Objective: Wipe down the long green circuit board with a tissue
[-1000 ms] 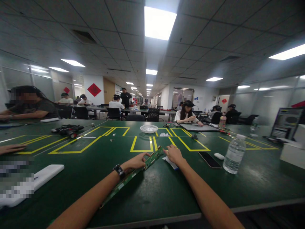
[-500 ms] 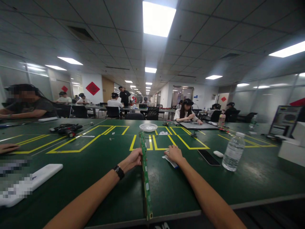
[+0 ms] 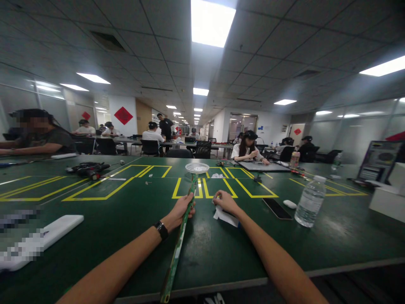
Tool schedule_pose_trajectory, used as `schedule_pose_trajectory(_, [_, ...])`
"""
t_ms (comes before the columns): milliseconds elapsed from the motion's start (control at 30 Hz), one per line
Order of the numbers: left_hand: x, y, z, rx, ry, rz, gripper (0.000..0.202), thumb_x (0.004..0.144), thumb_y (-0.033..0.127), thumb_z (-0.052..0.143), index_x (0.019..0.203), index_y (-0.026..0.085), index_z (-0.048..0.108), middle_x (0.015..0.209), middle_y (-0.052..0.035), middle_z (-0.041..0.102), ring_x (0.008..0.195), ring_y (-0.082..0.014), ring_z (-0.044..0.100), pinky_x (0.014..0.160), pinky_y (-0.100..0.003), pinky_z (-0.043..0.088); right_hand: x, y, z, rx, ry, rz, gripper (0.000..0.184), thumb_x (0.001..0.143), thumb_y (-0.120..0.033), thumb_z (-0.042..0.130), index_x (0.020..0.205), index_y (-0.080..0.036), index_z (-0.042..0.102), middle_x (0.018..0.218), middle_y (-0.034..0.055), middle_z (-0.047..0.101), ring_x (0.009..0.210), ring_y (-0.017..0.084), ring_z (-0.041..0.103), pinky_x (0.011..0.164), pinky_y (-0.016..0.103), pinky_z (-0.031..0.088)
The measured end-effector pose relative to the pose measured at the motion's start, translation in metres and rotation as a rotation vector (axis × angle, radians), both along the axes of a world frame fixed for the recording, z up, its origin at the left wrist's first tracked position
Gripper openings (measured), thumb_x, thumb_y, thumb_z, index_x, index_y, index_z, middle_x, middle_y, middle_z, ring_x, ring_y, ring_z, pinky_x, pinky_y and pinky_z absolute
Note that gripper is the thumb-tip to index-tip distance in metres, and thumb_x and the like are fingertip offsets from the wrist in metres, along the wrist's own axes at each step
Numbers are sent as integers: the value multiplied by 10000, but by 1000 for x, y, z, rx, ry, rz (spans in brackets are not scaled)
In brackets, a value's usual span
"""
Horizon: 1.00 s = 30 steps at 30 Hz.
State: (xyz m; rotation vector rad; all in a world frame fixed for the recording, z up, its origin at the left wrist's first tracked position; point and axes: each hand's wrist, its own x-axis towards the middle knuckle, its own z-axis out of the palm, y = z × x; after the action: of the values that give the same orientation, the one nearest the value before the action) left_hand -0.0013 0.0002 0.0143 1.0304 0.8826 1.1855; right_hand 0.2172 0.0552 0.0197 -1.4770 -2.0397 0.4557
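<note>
My left hand (image 3: 182,210) is closed around a long, narrow green circuit board (image 3: 178,249). The board is tilted, its far end near a round white dish (image 3: 197,168) and its near end over the table's front edge. To the right, my right hand (image 3: 226,202) is closed in a pinch at a white paper-like sheet (image 3: 225,216). That sheet has a blue patch at its right end and hangs beneath the fingers, close to the green table (image 3: 215,253). What exactly lies between the fingertips is too small to tell.
Right of my right hand are a black phone (image 3: 277,208), a white case (image 3: 290,204) and a water bottle (image 3: 310,202). A white device (image 3: 60,232) lies at the left. Black tools (image 3: 88,169) sit farther back. Yellow tape (image 3: 257,196) marks the table. Other people sit around.
The board has swung, its near end moving left and its top leaning right. My right hand has shifted slightly left, fingers now pinched, and the white sheet has lifted and shows more.
</note>
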Motion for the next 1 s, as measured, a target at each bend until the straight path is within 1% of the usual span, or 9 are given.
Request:
schedule_pose_trajectory(100, [2,-2,-1,16,4,-44,405,752,553,596,819,215,383,544,109,396,335,-33,392,312,-120,211,-20,-8,5,-177,324,220,225,778,-324,580,896,-135,608,721,30,667,589,112,561,562,213,397])
schedule_pose_trajectory(167, [3,-5,1,31,21,-59,372,763,507,605,859,220,389,534,111,401,332,-38,395,317,-122,215,-31,-15,8,-282,469,308,268,774,-376,598,879,-130,612,680,21,662,508,88,522,499,195,370])
schedule_pose_trajectory(267, [6,-12,7,43,61,-53,317,790,445,586,919,214,410,549,92,456,341,-57,436,318,-137,259,-40,-24,11,-376,572,375,308,747,-423,636,843,-132,615,653,13,658,489,80,517,474,184,362])
schedule_pose_trajectory(367, [9,-18,12,65,91,-25,288,817,415,556,975,202,443,570,69,500,356,-68,473,323,-146,305,-41,-30,13,-414,582,431,331,740,-453,643,814,-131,623,657,18,665,492,81,523,464,183,360])
schedule_pose_trajectory(467, [11,-19,13,91,111,-1,285,831,388,546,1014,183,468,595,45,542,370,-69,489,337,-154,349,-40,-32,14,-377,547,421,348,743,-470,637,789,-125,637,634,17,663,467,73,496,441,178,336])
schedule_pose_trajectory(533, [12,-20,12,117,108,-16,286,836,364,546,1043,178,480,612,36,560,371,-62,482,346,-156,370,-39,-31,14,-350,543,405,352,742,-475,637,783,-125,643,631,15,661,465,73,492,444,179,339])
schedule_pose_trajectory(633, [13,-21,13,155,111,-37,307,835,352,552,1085,181,499,628,30,575,382,-56,477,352,-151,387,-40,-31,14,-328,599,394,343,736,-471,647,770,-130,641,647,14,661,492,79,516,478,185,376])
schedule_pose_trajectory(800, [12,-24,16,192,117,-19,345,832,340,560,1137,184,519,602,45,552,385,-54,468,354,-150,404,-42,-31,14,-336,688,339,320,714,-454,670,720,-141,605,598,-2,629,511,90,544,502,191,413])
schedule_pose_trajectory(1000, [11,-22,14,200,108,-43,371,830,339,569,1160,180,511,607,43,566,394,-59,488,359,-148,414,-43,-30,12,-336,752,357,328,674,-446,702,675,-144,575,569,-16,606,492,87,549,502,192,433])
